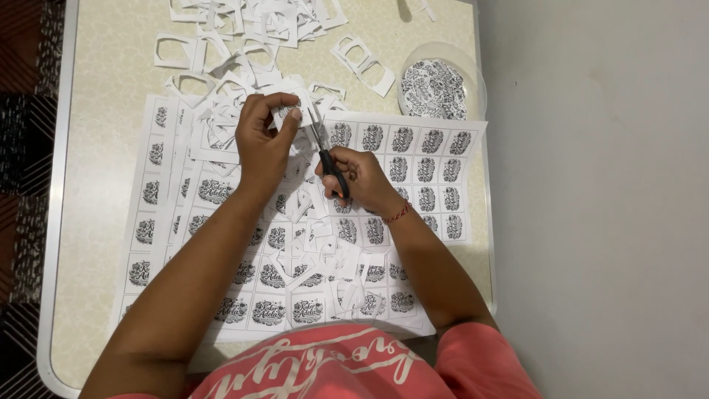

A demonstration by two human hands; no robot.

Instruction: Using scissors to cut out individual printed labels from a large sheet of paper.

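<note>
Right hand point(354, 177) grips the black scissors point(325, 151) by the handles, fingers closed through the loops. Long axis runs near-vertical in view; blades point away from the person. Left hand point(262, 140) pinches a small paper piece point(286, 112) at the blade tips, above the printed sheets point(413, 159) on the table point(103, 133). Both forearms extend forward, converging.
</note>
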